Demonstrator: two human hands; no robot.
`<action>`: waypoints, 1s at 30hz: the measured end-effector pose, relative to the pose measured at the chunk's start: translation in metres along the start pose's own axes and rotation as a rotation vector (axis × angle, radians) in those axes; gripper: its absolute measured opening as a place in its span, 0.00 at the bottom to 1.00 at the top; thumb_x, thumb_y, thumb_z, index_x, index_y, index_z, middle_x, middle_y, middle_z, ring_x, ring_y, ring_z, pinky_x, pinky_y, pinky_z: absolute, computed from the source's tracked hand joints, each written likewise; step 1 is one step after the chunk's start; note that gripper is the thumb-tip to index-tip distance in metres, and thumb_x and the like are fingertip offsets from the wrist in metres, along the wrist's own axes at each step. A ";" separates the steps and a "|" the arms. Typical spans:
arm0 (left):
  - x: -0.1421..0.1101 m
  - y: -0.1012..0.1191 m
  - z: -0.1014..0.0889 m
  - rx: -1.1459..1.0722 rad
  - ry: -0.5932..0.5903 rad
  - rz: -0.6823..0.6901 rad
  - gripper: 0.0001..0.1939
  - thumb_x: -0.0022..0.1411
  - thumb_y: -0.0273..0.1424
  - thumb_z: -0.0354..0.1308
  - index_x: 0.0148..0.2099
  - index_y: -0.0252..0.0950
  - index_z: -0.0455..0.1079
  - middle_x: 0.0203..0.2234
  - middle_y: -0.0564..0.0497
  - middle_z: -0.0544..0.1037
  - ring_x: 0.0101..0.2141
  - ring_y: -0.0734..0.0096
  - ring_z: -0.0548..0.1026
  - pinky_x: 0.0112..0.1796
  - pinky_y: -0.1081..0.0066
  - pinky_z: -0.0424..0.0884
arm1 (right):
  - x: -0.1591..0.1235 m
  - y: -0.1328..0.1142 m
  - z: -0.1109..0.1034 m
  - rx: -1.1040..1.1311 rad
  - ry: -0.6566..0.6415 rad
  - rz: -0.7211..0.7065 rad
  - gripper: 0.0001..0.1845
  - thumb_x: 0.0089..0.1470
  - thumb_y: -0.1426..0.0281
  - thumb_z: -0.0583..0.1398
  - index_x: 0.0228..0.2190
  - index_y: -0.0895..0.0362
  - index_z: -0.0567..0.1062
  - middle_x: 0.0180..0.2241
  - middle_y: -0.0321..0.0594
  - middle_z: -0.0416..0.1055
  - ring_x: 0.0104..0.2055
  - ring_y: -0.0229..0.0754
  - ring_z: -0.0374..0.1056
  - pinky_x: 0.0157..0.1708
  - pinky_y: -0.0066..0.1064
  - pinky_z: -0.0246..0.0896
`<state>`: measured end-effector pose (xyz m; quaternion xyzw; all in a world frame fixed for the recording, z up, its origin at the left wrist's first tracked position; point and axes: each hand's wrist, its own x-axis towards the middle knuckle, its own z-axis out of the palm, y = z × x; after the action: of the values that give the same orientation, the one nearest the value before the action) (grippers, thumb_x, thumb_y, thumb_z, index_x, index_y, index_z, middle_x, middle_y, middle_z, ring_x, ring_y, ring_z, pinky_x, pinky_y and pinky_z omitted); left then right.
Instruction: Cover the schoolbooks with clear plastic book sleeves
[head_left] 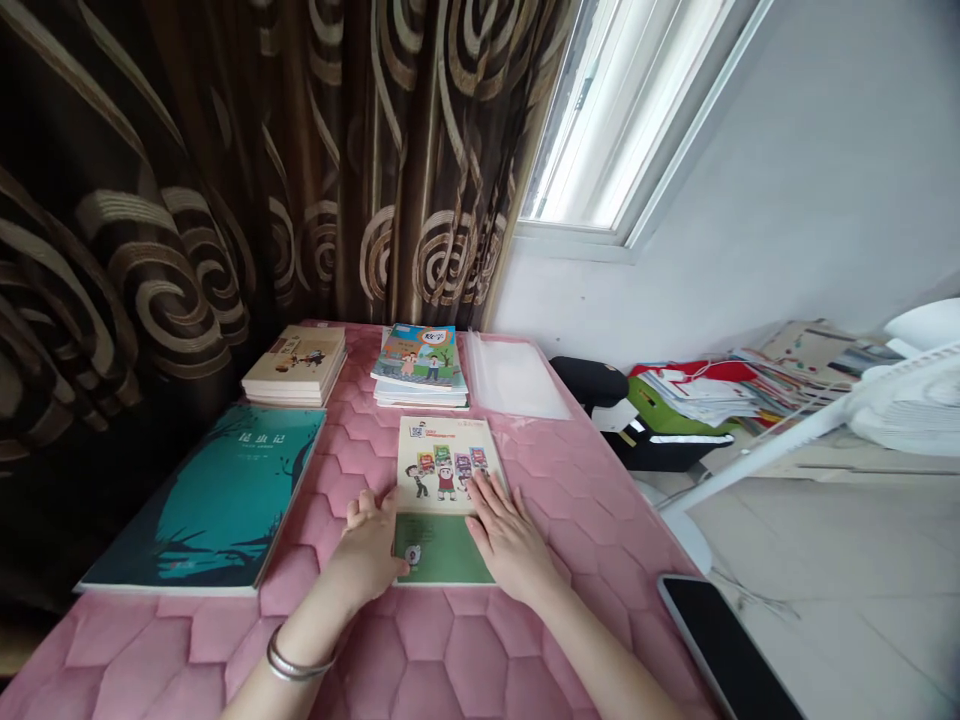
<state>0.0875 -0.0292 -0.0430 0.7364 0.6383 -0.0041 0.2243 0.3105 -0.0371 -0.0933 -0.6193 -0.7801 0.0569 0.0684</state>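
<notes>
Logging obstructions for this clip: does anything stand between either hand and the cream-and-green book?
Nothing visible does: the right hand lies on the book and the left hand touches its left edge. The blue-topped stack sits beyond the far edge, not in between.

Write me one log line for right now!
left hand: at green-and-cream book, left edge | right hand: flat on its right side | teal book: left | phone: right
</notes>
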 end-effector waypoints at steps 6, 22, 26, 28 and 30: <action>-0.001 0.011 0.007 -0.077 0.035 -0.033 0.33 0.51 0.26 0.57 0.60 0.30 0.56 0.52 0.35 0.70 0.53 0.55 0.70 0.49 0.65 0.66 | -0.001 0.001 0.001 -0.010 0.027 -0.025 0.31 0.66 0.56 0.38 0.65 0.52 0.46 0.68 0.34 0.37 0.69 0.46 0.32 0.66 0.48 0.32; 0.018 -0.007 0.005 -0.222 0.016 -0.144 0.15 0.56 0.41 0.55 0.37 0.33 0.67 0.37 0.41 0.79 0.38 0.58 0.77 0.33 0.68 0.66 | 0.001 0.000 -0.004 0.054 0.016 -0.020 0.33 0.65 0.54 0.37 0.65 0.55 0.47 0.68 0.34 0.35 0.70 0.47 0.31 0.67 0.46 0.32; 0.017 -0.007 0.002 -0.473 -0.054 -0.046 0.17 0.55 0.44 0.54 0.37 0.34 0.69 0.35 0.46 0.80 0.38 0.58 0.77 0.35 0.68 0.68 | 0.002 0.000 -0.002 0.075 0.027 -0.019 0.32 0.65 0.55 0.37 0.65 0.54 0.47 0.68 0.34 0.35 0.70 0.48 0.31 0.66 0.47 0.31; 0.016 -0.004 0.003 -0.746 -0.111 0.063 0.19 0.52 0.45 0.56 0.38 0.34 0.71 0.35 0.47 0.81 0.39 0.58 0.76 0.38 0.67 0.68 | 0.002 -0.002 -0.002 0.088 0.020 -0.012 0.32 0.65 0.55 0.37 0.65 0.55 0.48 0.68 0.35 0.35 0.69 0.49 0.31 0.66 0.49 0.29; 0.017 0.002 0.007 -1.025 -0.135 0.119 0.20 0.48 0.44 0.59 0.37 0.34 0.71 0.34 0.47 0.80 0.36 0.59 0.76 0.38 0.67 0.69 | 0.004 -0.005 -0.005 0.111 0.004 0.002 0.32 0.65 0.56 0.38 0.65 0.57 0.49 0.68 0.37 0.36 0.69 0.50 0.30 0.66 0.51 0.27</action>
<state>0.0941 -0.0154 -0.0533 0.5652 0.4996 0.2741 0.5966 0.3057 -0.0343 -0.0876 -0.6156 -0.7748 0.0991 0.1043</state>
